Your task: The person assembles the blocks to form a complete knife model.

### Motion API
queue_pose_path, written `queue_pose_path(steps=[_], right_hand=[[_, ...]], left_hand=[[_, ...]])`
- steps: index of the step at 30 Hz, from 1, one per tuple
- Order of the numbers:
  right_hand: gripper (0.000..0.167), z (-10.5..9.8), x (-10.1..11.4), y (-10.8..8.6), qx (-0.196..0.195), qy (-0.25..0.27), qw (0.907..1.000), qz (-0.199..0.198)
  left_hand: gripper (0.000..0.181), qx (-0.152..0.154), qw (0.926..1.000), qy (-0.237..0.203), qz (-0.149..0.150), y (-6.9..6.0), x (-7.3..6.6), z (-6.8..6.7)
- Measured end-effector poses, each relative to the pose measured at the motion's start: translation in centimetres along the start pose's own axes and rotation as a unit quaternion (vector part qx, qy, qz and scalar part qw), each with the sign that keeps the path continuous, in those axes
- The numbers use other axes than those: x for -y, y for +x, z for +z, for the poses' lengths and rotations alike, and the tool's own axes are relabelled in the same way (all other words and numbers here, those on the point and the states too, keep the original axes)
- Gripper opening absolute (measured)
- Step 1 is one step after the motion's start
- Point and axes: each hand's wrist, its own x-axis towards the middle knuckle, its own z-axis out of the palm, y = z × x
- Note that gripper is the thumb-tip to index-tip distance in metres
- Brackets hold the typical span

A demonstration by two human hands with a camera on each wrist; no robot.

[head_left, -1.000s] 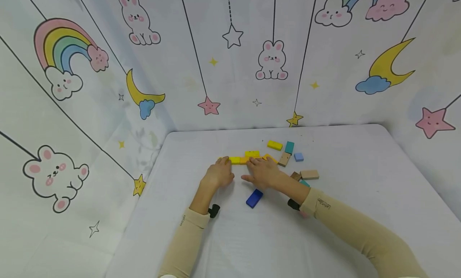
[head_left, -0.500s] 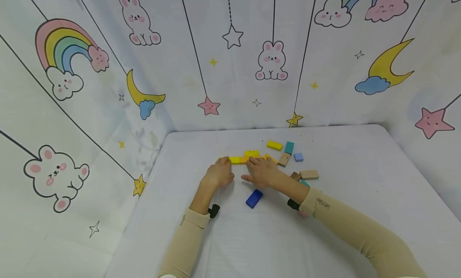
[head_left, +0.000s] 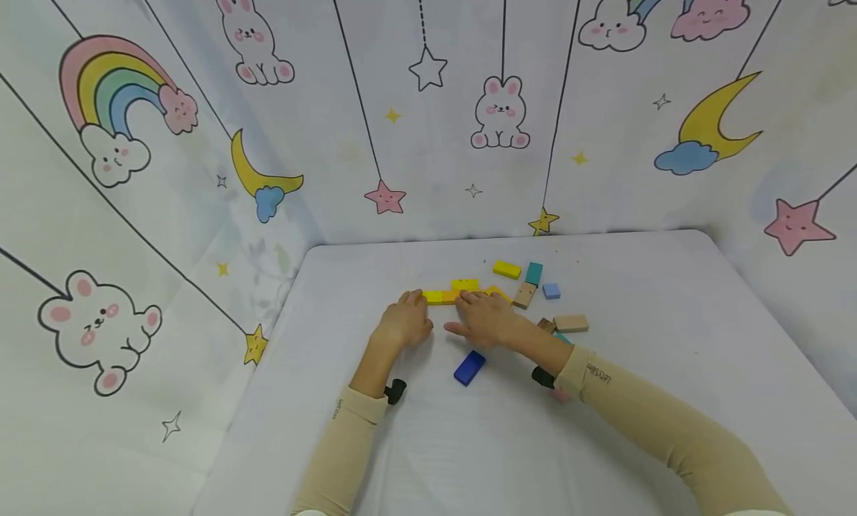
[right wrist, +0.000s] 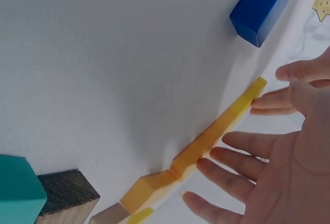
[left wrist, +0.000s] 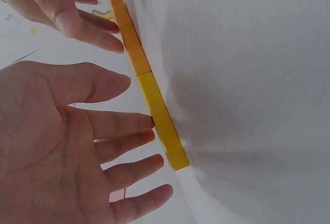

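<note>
Block row [head_left: 440, 298] on the counter [head_left: 643, 285].
Beyond a blue block [head_left: 469, 368], left hand [head_left: 405, 323] and right hand [head_left: 489, 320] touch the row, fingers extended and slightly spread; we judge its blocks light, stiff, best pinched across the long sides.

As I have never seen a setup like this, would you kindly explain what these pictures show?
There is no machine here: a person works with two bare hands. The wide picture comes from a camera worn on the head, looking forward and down; the two close ones come from a camera on each wrist.

On the white table lies a line of blocks. The left hand touches the bright yellow rectangular block at its left end; the right hand appears to touch an orange rectangular block next to it. Neither hand seems to grip anything.

A dark blue rectangular block lies apart, nearer the person, and a pale tan rectangular block lies to the right.
</note>
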Motion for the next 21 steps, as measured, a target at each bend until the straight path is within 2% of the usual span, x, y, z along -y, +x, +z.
queue_pose_path(steps=[8, 15, 21], right_hand=[[0.075, -0.7, -1.2, 0.0, -0.022, 0.012, 0.9995, 0.019], [0.066, -0.5, -2.7, 0.1, -0.043, 0.026, 0.9986, 0.015], [0.070, 0.4, -4.0, 0.9, -0.041, 0.048, 0.9980, 0.000]], left_hand=[[0.059, -0.020, 0.9997, -0.014, 0.005, 0.1, -0.3, 0.2], [0.057, -0.037, 0.9972, -0.034, 0.054, 0.2, -0.7, 0.4], [0.055, -0.040, 0.9948, -0.041, 0.084, 0.1, -1.2, 0.4]])
